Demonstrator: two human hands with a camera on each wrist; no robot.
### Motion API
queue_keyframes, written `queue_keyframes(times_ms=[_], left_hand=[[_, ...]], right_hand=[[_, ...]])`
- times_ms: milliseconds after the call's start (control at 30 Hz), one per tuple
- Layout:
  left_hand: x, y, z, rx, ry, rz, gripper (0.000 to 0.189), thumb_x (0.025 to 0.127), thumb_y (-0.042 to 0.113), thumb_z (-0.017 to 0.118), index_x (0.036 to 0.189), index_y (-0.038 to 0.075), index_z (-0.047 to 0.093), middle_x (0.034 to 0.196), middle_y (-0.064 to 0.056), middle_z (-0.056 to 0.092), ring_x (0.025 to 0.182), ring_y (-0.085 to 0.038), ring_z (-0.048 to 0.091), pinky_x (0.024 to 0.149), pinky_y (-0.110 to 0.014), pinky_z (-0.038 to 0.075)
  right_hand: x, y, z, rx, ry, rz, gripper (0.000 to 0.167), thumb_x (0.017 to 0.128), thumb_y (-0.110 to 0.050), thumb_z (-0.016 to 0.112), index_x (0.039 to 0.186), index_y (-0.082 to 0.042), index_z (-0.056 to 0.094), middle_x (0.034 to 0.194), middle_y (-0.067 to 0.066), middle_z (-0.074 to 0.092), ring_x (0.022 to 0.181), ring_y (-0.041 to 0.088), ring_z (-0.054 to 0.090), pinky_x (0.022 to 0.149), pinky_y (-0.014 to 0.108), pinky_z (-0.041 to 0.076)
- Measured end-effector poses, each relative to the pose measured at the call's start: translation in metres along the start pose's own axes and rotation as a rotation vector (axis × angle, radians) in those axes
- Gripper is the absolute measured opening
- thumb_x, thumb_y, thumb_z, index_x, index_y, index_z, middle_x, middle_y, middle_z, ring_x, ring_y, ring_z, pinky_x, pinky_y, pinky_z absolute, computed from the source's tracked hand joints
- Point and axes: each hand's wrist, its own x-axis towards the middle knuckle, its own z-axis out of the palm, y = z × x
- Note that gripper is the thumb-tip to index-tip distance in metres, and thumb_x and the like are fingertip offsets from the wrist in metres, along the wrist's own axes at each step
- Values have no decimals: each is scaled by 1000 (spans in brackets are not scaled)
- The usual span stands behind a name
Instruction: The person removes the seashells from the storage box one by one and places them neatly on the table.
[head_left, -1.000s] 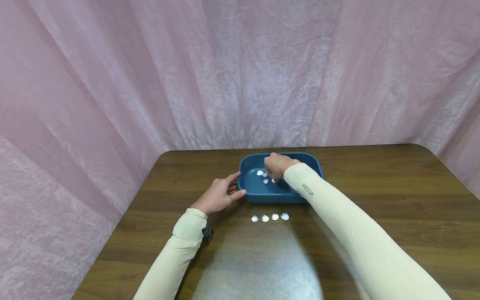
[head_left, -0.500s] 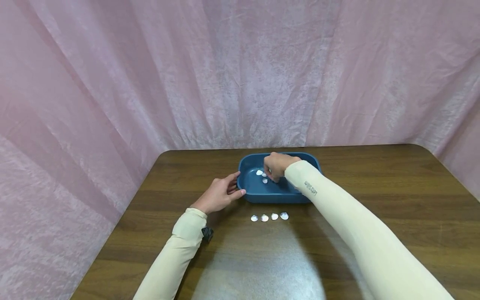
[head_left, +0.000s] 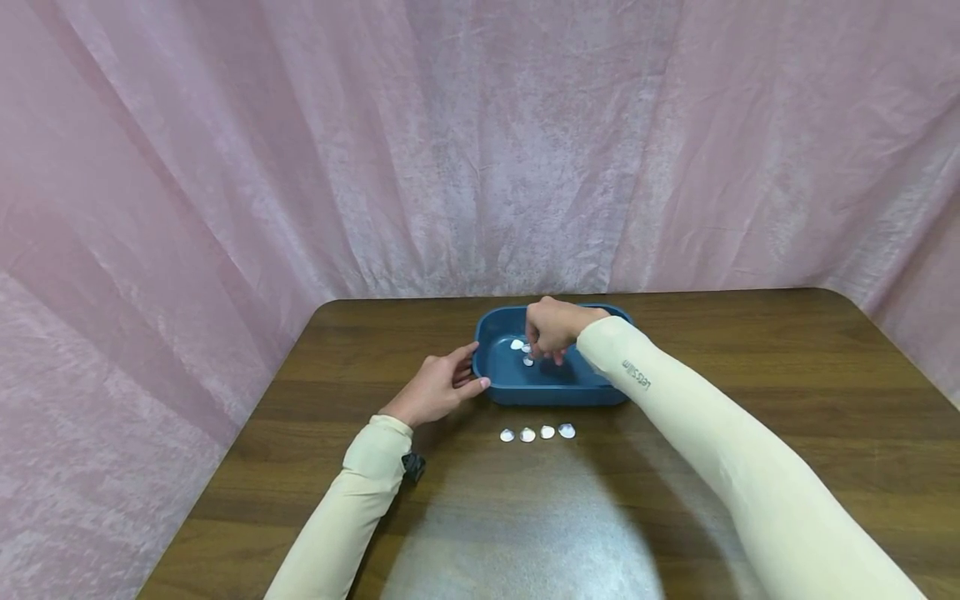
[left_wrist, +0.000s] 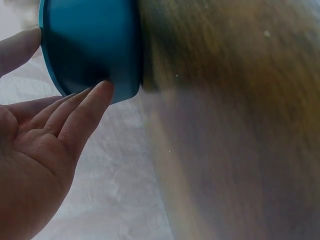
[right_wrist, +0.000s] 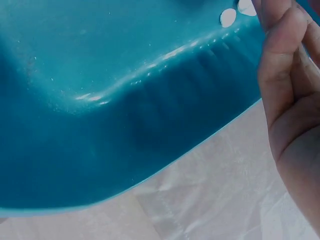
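Observation:
My left hand (head_left: 437, 388) is at the left end of a blue rectangular basin (head_left: 540, 397). In the left wrist view the thumb (left_wrist: 19, 51) touches the rim and the nearly straight fingers (left_wrist: 82, 112) lie against the outer wall. Inside the basin, my right hand (head_left: 552, 327) reaches down with bent fingers. Just left of its fingertips lie a small shiny white shell-like piece (head_left: 517, 344) and another white piece (head_left: 528, 361). The right wrist view shows a white piece (right_wrist: 228, 18) beside the fingers; whether they pinch anything is hidden.
Several shiny white pieces (head_left: 527, 434) lie in a row on the brown wooden table (head_left: 330, 367), in front of the basin. A pink curtain (head_left: 480, 150) hangs behind the table. A small black device (head_left: 413, 467) sits at the left wrist.
My right hand has risen slightly in the basin, and its sleeve has shifted right. A white piece seen by its fingertips one second ago is no longer visible there. The left hand stays put.

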Motion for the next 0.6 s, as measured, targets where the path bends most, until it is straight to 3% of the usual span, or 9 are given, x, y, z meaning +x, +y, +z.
queue_keyframes(times_ms=[133, 233, 467, 600], left_hand=[[0, 0, 0, -4, -4, -7, 71, 98, 28, 67, 154, -2, 34, 149, -24, 50, 131, -30, 60, 106, -41, 53], [0, 0, 0, -4, -5, -11, 71, 98, 28, 66, 155, -1, 34, 150, -23, 50, 131, -30, 60, 106, -41, 53], [1, 1, -1, -13, -7, -9, 72, 98, 29, 67, 155, 0, 34, 149, -23, 51, 131, -30, 60, 106, -40, 53], [1, 1, 0, -14, -5, -13, 72, 98, 29, 67, 155, 0, 35, 149, -23, 51, 131, -30, 60, 106, -40, 53]], right_hand=[[-3, -2, 1, -35, 66, -63, 20, 96, -14, 68, 81, -4, 78, 73, 11, 74, 54, 17, 71, 61, 23, 59], [-8, -7, 2, -68, 125, -93, 16, 94, -11, 69, 81, -5, 77, 72, 5, 72, 51, 13, 67, 68, 24, 60], [-20, -12, 3, -78, 196, -149, 21, 85, 4, 67, 69, -9, 66, 65, 2, 64, 49, 8, 62, 60, 22, 56], [-28, -10, 4, -84, 207, -175, 12, 85, 3, 70, 80, -8, 70, 73, 3, 67, 51, 7, 61, 60, 21, 56]])
